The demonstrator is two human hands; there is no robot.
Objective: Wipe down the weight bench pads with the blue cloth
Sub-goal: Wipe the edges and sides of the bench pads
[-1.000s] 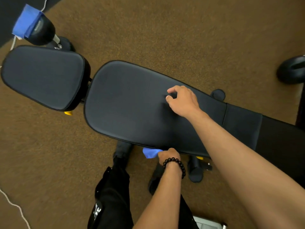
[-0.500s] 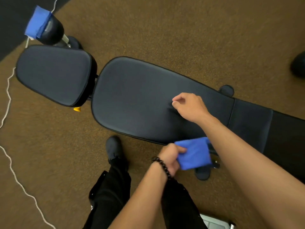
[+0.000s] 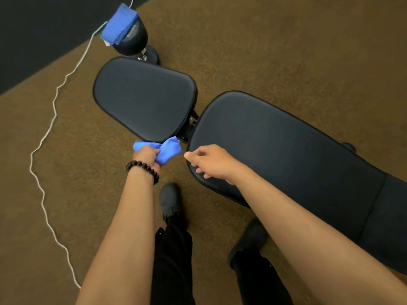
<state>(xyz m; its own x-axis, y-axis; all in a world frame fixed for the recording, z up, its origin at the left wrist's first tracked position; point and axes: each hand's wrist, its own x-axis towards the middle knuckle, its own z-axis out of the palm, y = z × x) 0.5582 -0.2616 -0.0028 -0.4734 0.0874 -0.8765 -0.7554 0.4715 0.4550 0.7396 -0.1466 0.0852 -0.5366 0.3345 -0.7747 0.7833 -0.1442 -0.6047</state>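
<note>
We see our left hand closed in a fist round the blue cloth, which bunches out on either side of the fingers like a soft bow; the cloth looks like matte, fine-woven fabric, and it sits against the near edge of the seat pad, just beside the gap that parts this pad from the back pad. Our right hand holds nothing; its fingers are loose and partly stretched toward the cloth, and it lies over the near corner of the back pad, though we cannot tell whether it touches it. Both pads are dark, smooth, faintly sheened upholstery with raised piping round the rim; the seat pad is a rounded wedge, wider toward the gap, and the back pad is long, rounded at its end, with a stitched seam across it far to the right. A bracelet of glossy dark round beads circles our left wrist. Beyond the seat pad stands a black roller capped with a blue wrap; a pale mark on its side is too blurred to read. A thin, kinked white cord trails across the coarse brown carpet; below are black trousers and dark shoes.
</note>
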